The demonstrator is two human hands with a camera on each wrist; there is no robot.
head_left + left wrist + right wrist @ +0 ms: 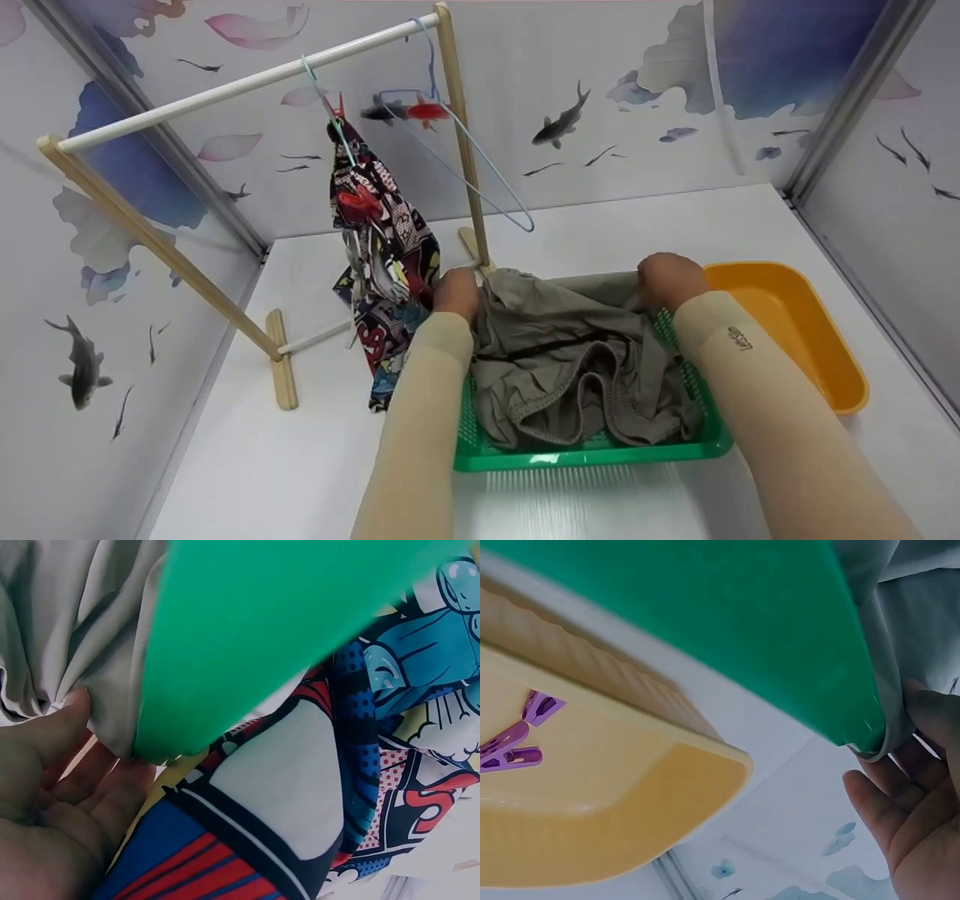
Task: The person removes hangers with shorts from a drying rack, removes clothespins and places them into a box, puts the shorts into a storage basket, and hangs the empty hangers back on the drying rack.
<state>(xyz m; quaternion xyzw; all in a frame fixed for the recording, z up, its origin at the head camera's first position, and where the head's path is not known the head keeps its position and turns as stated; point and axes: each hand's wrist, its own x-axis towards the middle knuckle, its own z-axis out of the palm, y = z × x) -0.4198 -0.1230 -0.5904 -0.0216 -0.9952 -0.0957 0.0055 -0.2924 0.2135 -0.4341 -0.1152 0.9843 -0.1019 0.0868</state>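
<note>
Left hand (456, 292): part-curled, pinching wrinkled grey cloth (559, 319) | right hand (670, 280): part-curled, pinching same cloth | perforated green plastic basket (600, 455)

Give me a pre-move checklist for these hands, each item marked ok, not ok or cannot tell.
1. Left hand pinching the grey garment: ok.
2. Right hand pinching it too: ok.
3. Garment out of the basket: not ok; most lies inside, bunched.
4. Left hand clear of the print garment: cannot tell; they overlap in view.
5. Blue hanger bare: ok.
6. Purple pegs available: ok, in the yellow tray.
</note>
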